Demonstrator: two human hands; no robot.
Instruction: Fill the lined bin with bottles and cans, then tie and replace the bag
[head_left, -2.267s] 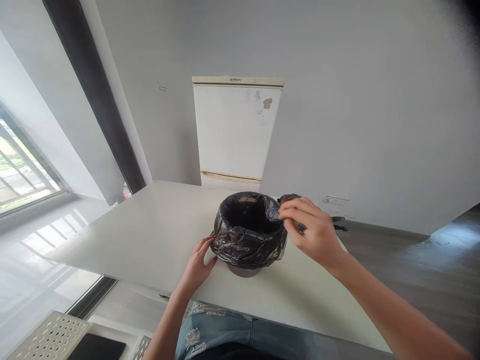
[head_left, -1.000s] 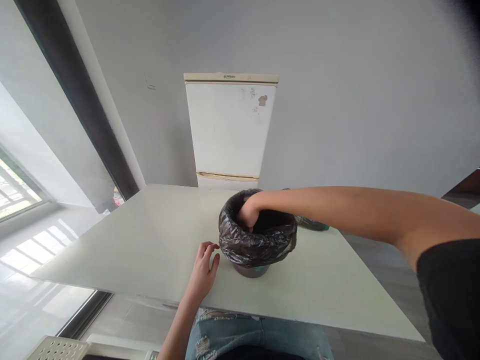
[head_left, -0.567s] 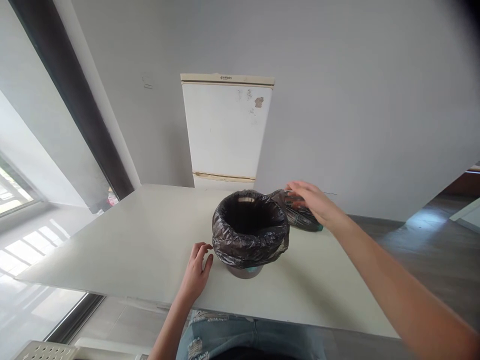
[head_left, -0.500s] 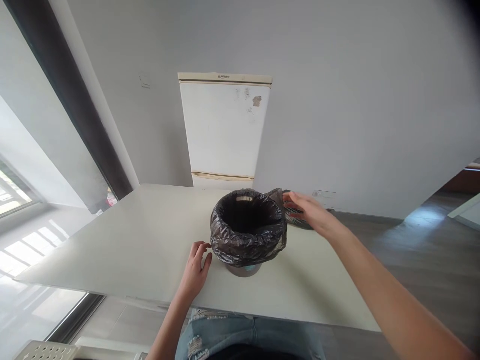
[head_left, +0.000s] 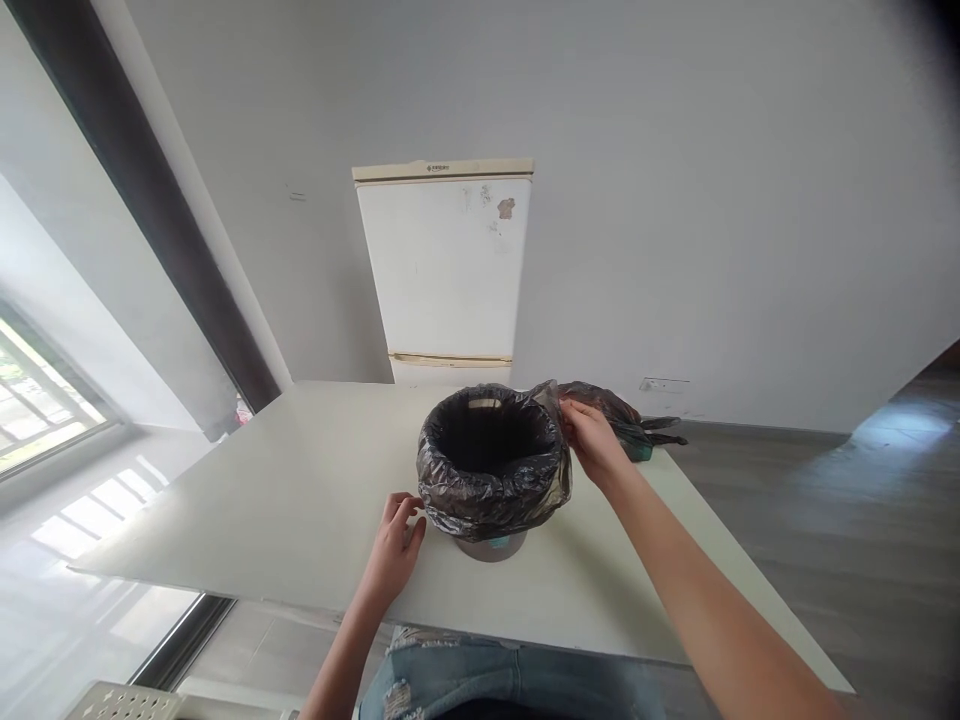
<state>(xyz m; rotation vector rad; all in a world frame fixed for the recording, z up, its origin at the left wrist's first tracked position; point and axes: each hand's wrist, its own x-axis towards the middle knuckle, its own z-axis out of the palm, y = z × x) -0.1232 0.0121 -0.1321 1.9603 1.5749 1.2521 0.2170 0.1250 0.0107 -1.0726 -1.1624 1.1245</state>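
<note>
A trash bin (head_left: 491,549) stands upright on the pale table, its base showing beneath a black garbage bag (head_left: 487,510) that lines it and folds down over the rim. My right hand (head_left: 592,440) pinches a loose part of the bag at the right side of the rim. On the left, my left hand (head_left: 397,540) is open, thumb apart from the loosely curved fingers, with its fingertips at the bag's lower left side. Behind my right hand lies a filled dark plastic bag (head_left: 619,412) with knotted ends, partly hidden.
The white table (head_left: 315,480) reaches far to the left; its right edge slants down to the floor side. Beyond it, a white refrigerator (head_left: 446,270) stands against the grey wall. A perforated beige plastic item (head_left: 124,703) sits at the lower left.
My right hand has moved left and in to the rim and taken hold of the bag. More of the dark bag behind it now shows. The view has shifted slightly.
</note>
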